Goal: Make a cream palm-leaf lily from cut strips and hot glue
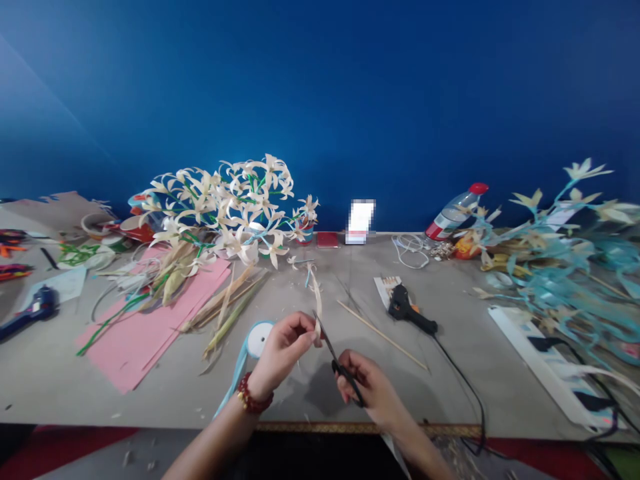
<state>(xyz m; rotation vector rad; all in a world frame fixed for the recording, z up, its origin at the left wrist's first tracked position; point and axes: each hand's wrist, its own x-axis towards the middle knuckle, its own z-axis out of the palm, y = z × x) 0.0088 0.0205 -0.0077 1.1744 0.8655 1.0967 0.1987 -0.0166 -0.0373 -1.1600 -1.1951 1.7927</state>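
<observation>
My left hand (284, 348), with a red bead bracelet on the wrist, pinches the lower end of a thin pale dried leaf strip (316, 299) that rises from the fingers. My right hand (370, 387) is closed round the black handles of small scissors (336, 355), whose blades point up and left and meet the strip just beside the left fingertips. Both hands hover over the near edge of a grey table (300, 393). A roll of white and light blue ribbon (258, 337) lies just left of my left hand.
A bunch of cream handmade flowers (235, 207) with green stems lies at the back left over pink paper sheets (150, 320). A black glue gun (411, 311) with its cord, a thin wooden stick (383, 335), a white power strip (550, 365), teal-stemmed flowers (560, 267) and a plastic bottle (456, 212) sit to the right.
</observation>
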